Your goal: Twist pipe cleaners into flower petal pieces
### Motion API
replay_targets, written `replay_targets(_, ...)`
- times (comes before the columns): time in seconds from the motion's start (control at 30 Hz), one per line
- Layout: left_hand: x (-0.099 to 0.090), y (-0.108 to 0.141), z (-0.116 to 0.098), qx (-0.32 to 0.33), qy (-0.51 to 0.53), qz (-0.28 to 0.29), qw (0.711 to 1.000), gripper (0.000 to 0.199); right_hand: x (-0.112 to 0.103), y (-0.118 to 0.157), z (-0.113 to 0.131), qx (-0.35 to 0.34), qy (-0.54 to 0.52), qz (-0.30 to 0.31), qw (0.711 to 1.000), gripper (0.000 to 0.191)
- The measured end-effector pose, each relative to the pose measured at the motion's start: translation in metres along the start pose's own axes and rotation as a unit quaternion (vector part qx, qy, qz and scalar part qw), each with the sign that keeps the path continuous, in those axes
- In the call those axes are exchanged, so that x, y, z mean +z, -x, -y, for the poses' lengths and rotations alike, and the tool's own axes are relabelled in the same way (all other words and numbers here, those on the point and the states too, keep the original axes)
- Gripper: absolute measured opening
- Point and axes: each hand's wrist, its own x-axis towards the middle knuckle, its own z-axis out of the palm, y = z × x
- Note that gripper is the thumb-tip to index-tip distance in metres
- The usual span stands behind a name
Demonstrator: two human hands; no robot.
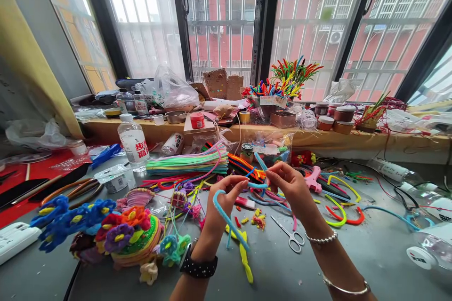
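Note:
A light blue pipe cleaner (pixel 226 216) is stretched between my two hands above the grey table. My left hand (pixel 226 194) pinches it near the middle, and one long end loops down past the wrist. The fingertips of my right hand (pixel 284 183) are closed on the other part, whose tip sticks up to the left. Beneath the hands lie a yellow-green twisted piece (pixel 244 261) and small red and yellow bits (pixel 259 220). Silver scissors (pixel 292 237) rest just below my right hand.
Fuzzy flowers (pixel 120 237) stand at the left, beside a water bottle (pixel 133 143). A bundle of pastel pipe cleaners (pixel 187 163) lies behind my left hand. A pink glue gun (pixel 313 179) and loose coloured stems are at right, with bottles (pixel 420 257) at the far right.

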Motion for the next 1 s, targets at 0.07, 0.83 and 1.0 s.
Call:
replay_targets(0.07,0.001,0.0,0.0,0.007,-0.006,0.013,1.0,0.021,-0.004,0.0,0.003,-0.009,0.054,0.024,0.998,0.021)
replay_targets(0.83,0.001,0.004,-0.006,0.056,-0.087,0.022,0.994,0.023,-0.016,0.001,0.01,-0.11,0.318,0.112,0.935,0.011)
replay_targets(1.0,0.0,0.003,-0.004,0.061,-0.099,0.028,0.993,0.027,-0.015,0.0,0.01,-0.117,0.312,0.106,0.937,0.01)
